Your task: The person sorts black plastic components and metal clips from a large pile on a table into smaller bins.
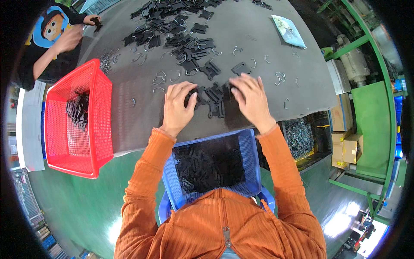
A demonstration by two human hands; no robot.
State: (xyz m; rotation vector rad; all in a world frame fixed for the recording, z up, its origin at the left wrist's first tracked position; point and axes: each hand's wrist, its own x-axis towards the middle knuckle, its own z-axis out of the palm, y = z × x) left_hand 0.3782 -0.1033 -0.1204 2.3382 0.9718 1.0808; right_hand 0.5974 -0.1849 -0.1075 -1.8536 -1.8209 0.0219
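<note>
A: Where are the plates (214,93) from the fingers?
B: Between the hands on the counter (129,121): three o'clock of left hand (178,105), fingers curled over one; right hand (251,98) spread flat, touching.

A flat plastic packet (288,30), pale blue-green with a lighter printed face, lies on the grey bench (258,47) far beyond the fingers (246,82) of the right hand (252,101), up and to the right of them, near the bench's far edge. Its shape is a slanted rectangle, one corner pointing toward the hands. Two brown cardboard boxes (345,144) stand well off to the right of the same fingers, lower than the bench top, stacked beside a green frame (375,125). No screens or signs show.
</note>
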